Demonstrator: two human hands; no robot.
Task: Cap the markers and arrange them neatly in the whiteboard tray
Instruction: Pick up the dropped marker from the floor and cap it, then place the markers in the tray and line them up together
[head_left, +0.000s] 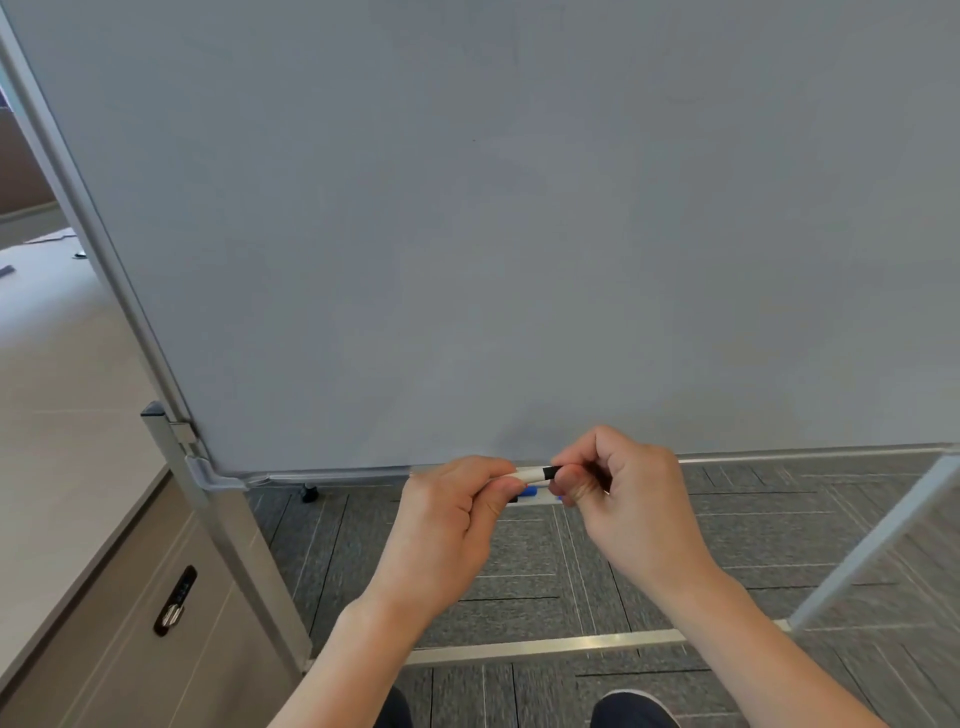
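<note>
Now: I judge the step in hand to be capping, done just above the tray.
Left hand (447, 525): my fingers are pinched narrow round the white barrel of the marker (532, 474), holding it level.
Right hand (618, 499): my fingers are curled tight on the black cap (551, 473), which meets the barrel end; whether it has seated fully I cannot tell.
Marker's place: between my two hands, in front of the lower edge of the whiteboard (467, 234), not yet laid down.
Tray (540, 500): mostly hidden behind my hands; a blue marker (531, 491) shows in it just below the one I hold.
Doing it well: keep cap and barrel on one straight line, push the hands together along it, no twisting sideways, until it stops.
After: lay it parallel beside the blue one.
</note>
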